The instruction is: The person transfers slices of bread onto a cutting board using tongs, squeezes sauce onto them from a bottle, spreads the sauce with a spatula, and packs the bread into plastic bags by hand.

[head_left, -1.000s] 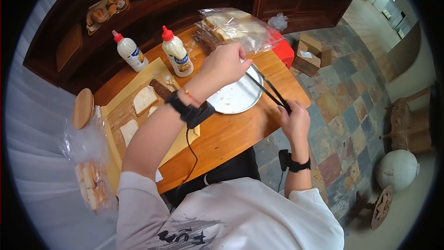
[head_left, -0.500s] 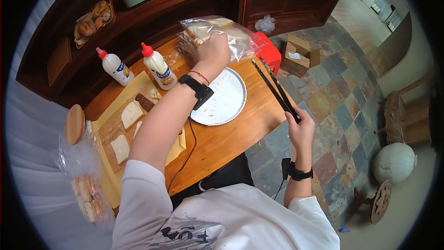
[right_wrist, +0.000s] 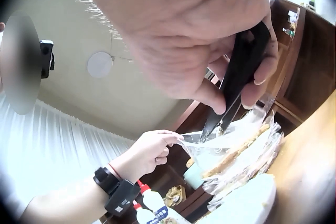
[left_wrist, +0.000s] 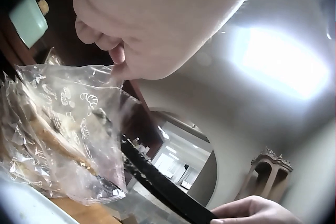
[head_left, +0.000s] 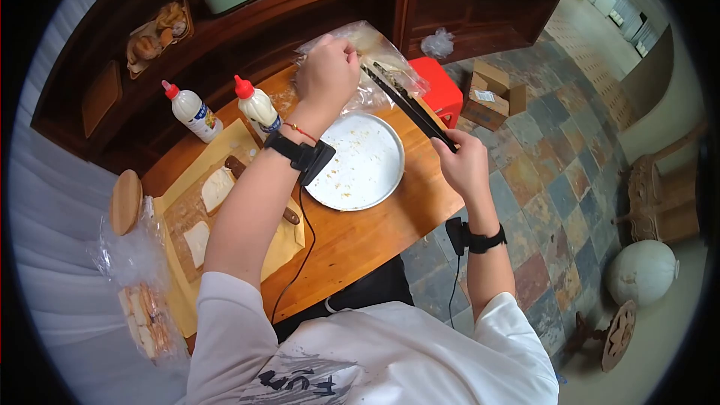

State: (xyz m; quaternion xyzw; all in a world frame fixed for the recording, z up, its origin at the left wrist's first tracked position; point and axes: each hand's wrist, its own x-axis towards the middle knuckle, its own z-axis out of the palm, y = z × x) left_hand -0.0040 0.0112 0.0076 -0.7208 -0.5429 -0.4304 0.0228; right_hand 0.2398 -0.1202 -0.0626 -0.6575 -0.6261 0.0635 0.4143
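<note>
At the far end of the table, my left hand (head_left: 330, 71) pinches the edge of a clear plastic bag (left_wrist: 79, 124) and holds it raised. Sliced bread (right_wrist: 236, 155) lies inside that bag. My right hand (head_left: 463, 161) grips black tongs (head_left: 411, 109) by the handle end. Their tips are slightly apart and reach in at the bag's mouth, overlapping the bag in the left wrist view. A round white plate (head_left: 360, 161) scattered with crumbs sits on the table, just in front of the bag.
To the left, bread slices (head_left: 217, 189) with a white spread lie on a wooden board over yellow paper, beside a brown-handled utensil (head_left: 291, 215). Two red-capped bottles (head_left: 196, 116) stand behind. A red stool (head_left: 439, 90) and a cardboard box (head_left: 491, 97) are beyond the table.
My left hand has gone from above the plate, near the tongs' tips, to the bag and lifted its edge. The tongs have swung away, then back left to the bag's opening.
</note>
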